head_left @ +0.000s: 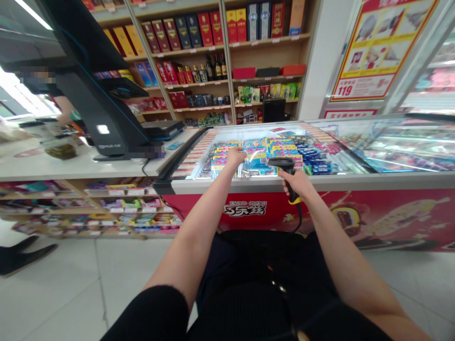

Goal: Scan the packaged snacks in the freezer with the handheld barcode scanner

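Observation:
My left hand [236, 157] reaches into the open chest freezer [270, 183] and closes on a blue ice-cream packet [256, 159] among the stacked wrappers. My right hand [299, 183] grips the handle of a black barcode scanner [283, 164], its head pointing at the packet. The scanner's cable hangs down in front of the freezer's red front. Several rows of coloured ice-cream packs [284, 147] fill the freezer.
A white counter [71, 166] on the left carries a black till screen [103, 118]. Another person [42, 85] stands behind it. Snack racks [106, 208] sit under the counter. Wooden shelves with boxes and bottles [213, 52] line the back wall. The freezer's glass lid [391, 142] covers its right half.

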Tool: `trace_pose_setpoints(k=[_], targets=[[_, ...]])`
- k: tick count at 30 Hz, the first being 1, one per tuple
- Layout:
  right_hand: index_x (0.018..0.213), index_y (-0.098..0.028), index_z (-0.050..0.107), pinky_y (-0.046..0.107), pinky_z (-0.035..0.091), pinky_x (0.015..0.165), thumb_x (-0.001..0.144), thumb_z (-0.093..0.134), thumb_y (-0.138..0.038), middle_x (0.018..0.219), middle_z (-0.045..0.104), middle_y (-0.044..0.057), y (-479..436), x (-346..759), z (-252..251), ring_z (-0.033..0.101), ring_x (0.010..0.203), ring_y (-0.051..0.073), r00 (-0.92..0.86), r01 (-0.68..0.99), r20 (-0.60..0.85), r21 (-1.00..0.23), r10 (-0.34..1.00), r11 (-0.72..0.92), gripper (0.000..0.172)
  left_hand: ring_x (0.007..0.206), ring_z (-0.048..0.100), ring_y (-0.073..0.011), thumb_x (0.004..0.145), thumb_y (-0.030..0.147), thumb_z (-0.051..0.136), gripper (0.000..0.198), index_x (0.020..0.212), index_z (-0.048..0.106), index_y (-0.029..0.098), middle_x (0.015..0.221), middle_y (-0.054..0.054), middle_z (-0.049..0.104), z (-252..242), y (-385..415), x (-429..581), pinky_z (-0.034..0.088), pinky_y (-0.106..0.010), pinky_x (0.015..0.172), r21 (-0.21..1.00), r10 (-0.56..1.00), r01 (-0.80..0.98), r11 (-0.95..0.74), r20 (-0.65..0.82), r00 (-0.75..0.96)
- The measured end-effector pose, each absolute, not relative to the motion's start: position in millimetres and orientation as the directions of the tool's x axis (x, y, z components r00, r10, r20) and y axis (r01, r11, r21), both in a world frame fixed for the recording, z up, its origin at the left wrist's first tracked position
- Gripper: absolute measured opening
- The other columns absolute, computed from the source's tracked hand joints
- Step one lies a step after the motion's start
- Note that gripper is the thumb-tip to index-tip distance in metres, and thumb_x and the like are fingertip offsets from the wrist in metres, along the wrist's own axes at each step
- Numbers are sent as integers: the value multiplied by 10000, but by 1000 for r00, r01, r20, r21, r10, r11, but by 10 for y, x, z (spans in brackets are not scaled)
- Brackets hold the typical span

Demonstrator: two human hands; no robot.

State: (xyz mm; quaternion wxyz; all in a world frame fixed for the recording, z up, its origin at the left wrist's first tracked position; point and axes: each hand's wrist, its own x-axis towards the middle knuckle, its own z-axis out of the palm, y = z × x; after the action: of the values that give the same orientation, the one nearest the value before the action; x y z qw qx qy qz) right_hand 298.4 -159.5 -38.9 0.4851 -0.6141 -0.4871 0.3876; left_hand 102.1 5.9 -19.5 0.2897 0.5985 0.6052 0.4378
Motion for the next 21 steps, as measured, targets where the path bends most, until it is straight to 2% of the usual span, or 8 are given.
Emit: trace_pose_setpoints(k=[14, 21], targets=[[564, -175, 527, 208, 404, 321, 888, 615, -294, 400, 546, 18, -1615, 2947, -348, 497, 302, 121, 217, 254, -22, -964, 976, -78, 356, 760, 719, -187, 703, 133, 738, 323, 1026, 719, 130, 753, -39, 713, -168, -5, 1021, 556, -279, 734, 856, 975, 505, -112, 191, -109], [579, -173, 529, 206, 403, 319, 893, 616, -290, 412, 548, 12, -1606, 2945, -343, 500, 308, 117, 214, 250, -12, -966, 977, -67, 345, 786, 725, -206, 684, 159, 762, 345, 1027, 732, 141, 791, -52, 731, -153, -27, 1012, 557, -283, 744, 849, 977, 515, -117, 191, -93]])
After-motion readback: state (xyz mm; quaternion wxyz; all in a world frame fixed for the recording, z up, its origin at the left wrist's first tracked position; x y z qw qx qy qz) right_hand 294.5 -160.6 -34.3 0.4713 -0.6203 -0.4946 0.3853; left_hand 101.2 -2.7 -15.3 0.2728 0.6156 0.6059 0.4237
